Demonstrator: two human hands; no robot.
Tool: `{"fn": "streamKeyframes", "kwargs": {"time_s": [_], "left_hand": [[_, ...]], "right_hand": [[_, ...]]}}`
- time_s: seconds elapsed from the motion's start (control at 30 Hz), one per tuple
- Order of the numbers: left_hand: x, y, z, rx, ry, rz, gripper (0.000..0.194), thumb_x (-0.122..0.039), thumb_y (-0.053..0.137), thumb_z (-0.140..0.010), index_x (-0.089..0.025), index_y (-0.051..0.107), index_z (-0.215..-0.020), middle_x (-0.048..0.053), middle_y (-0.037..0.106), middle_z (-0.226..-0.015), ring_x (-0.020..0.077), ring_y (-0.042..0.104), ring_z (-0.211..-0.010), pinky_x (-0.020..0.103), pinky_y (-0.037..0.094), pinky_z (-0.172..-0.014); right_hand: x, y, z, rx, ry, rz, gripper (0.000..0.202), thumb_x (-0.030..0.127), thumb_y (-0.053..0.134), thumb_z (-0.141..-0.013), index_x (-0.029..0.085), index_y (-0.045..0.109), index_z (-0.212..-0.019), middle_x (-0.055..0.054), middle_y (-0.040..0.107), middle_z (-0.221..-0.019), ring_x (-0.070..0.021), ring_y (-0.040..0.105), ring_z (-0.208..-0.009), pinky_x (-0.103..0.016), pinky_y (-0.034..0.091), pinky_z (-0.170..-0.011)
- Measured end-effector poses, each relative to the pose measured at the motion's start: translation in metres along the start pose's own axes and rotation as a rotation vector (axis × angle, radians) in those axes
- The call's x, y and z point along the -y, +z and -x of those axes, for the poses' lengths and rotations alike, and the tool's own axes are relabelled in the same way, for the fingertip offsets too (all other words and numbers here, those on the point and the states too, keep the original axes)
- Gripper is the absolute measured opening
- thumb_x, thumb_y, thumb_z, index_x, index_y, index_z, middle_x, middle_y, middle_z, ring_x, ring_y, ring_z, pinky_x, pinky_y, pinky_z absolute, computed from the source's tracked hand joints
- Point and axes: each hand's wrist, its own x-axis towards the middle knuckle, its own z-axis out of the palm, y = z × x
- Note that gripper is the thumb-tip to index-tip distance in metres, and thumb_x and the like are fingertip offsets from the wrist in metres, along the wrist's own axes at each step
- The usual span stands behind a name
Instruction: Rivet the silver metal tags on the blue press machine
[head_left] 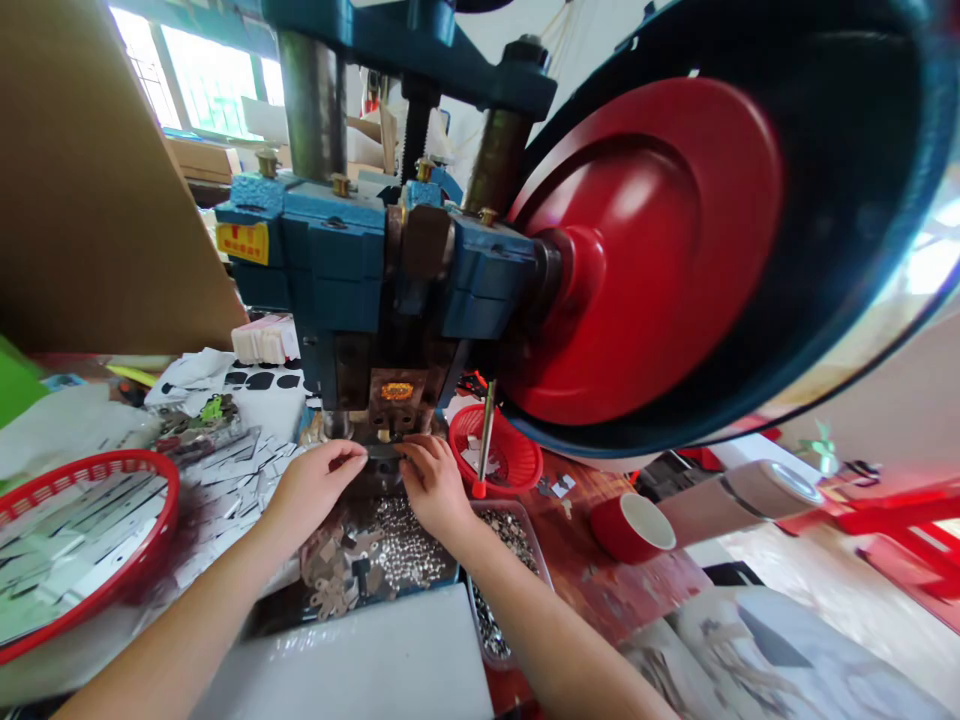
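Note:
Both hands are at the die under a blue press point(334, 255). A small dark flat strip point(383, 452) lies across the die between my fingertips. My left hand point(319, 482) pinches its left end between thumb and fingers. At the right end, my right hand point(435, 490) has its fingers bent together on the strip; its grip is partly hidden. Below the hands, small shiny metal fittings point(409, 545) and flat tan-grey tabs point(330, 575) are heaped on the press bed. A clear plastic bin point(541, 560) of small metal parts is beneath my right forearm.
A red basket point(169, 500) of flat strips stands at left, beside loose strips point(247, 490). Behind my right hand are another red basket point(529, 465) and a red-tipped lever point(486, 440). A large red flywheel point(652, 240) fills the upper right, above a red cup point(622, 530).

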Motion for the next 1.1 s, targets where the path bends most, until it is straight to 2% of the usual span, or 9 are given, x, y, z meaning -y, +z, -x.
{"fn": "streamKeyframes", "kwargs": {"time_s": [0.1, 0.27, 0.43, 0.57, 0.73, 0.9, 1.1], "left_hand": [[-0.006, 0.009, -0.015, -0.051, 0.027, -0.055, 0.032, -0.045, 0.049, -0.081, -0.024, 0.07, -0.093, 0.002, 0.073, -0.097, 0.0223, 0.066, -0.09, 0.032, 0.049, -0.08], [-0.001, 0.02, -0.024, -0.112, 0.063, -0.105, 0.033, -0.045, 0.048, -0.082, -0.023, 0.071, -0.092, 0.005, 0.072, -0.101, 0.0249, 0.064, -0.096, 0.036, 0.048, -0.084], [0.003, 0.022, -0.024, -0.168, 0.112, -0.131, 0.031, -0.043, 0.048, -0.082, -0.023, 0.07, -0.088, 0.005, 0.07, -0.098, 0.0244, 0.063, -0.095, 0.037, 0.048, -0.085], [0.005, 0.025, -0.024, -0.195, 0.144, -0.133, 0.028, -0.04, 0.05, -0.081, -0.021, 0.071, -0.085, 0.006, 0.069, -0.093, 0.0244, 0.062, -0.092, 0.038, 0.047, -0.086], [0.011, 0.03, -0.029, -0.216, 0.174, -0.111, 0.028, -0.036, 0.05, -0.081, -0.019, 0.07, -0.09, 0.008, 0.067, -0.096, 0.0242, 0.062, -0.094, 0.039, 0.046, -0.091], [0.013, 0.03, -0.03, -0.195, 0.203, -0.083, 0.027, -0.034, 0.049, -0.081, -0.019, 0.07, -0.089, 0.008, 0.067, -0.095, 0.0227, 0.062, -0.094, 0.038, 0.047, -0.09], [0.011, 0.029, -0.03, -0.198, 0.218, -0.073, 0.025, -0.032, 0.049, -0.082, -0.019, 0.069, -0.09, 0.007, 0.066, -0.096, 0.0223, 0.062, -0.094, 0.037, 0.047, -0.091]], "right_hand": [[-0.003, 0.0, -0.003, -0.006, -0.007, -0.037, 0.032, 0.009, 0.047, -0.086, 0.023, 0.068, -0.106, -0.006, 0.063, -0.108, -0.0191, 0.054, -0.103, -0.036, 0.044, -0.093], [-0.005, 0.002, -0.01, 0.096, 0.036, 0.036, 0.043, 0.002, 0.047, -0.081, 0.029, 0.068, -0.108, -0.002, 0.061, -0.116, -0.0196, 0.05, -0.109, -0.037, 0.04, -0.098], [-0.002, 0.001, -0.011, 0.13, 0.05, 0.095, 0.042, 0.007, 0.049, -0.084, 0.031, 0.065, -0.114, -0.001, 0.061, -0.117, -0.0198, 0.047, -0.115, -0.04, 0.033, -0.105], [0.001, -0.003, -0.009, 0.183, 0.042, 0.195, 0.039, 0.012, 0.052, -0.085, 0.036, 0.065, -0.112, 0.001, 0.059, -0.122, -0.0218, 0.042, -0.121, -0.047, 0.02, -0.111], [0.004, -0.005, -0.011, 0.263, -0.029, 0.328, 0.036, 0.019, 0.052, -0.088, 0.039, 0.061, -0.117, 0.0, 0.059, -0.124, -0.0243, 0.038, -0.124, -0.053, 0.01, -0.112], [0.007, -0.006, -0.013, 0.304, -0.051, 0.343, 0.035, 0.019, 0.051, -0.089, 0.038, 0.06, -0.117, 0.0, 0.062, -0.115, -0.0234, 0.041, -0.121, -0.053, 0.015, -0.11], [0.007, -0.004, -0.016, 0.257, 0.024, 0.281, 0.036, 0.016, 0.052, -0.087, 0.037, 0.064, -0.113, 0.001, 0.063, -0.114, -0.0214, 0.046, -0.115, -0.047, 0.025, -0.108]]}}
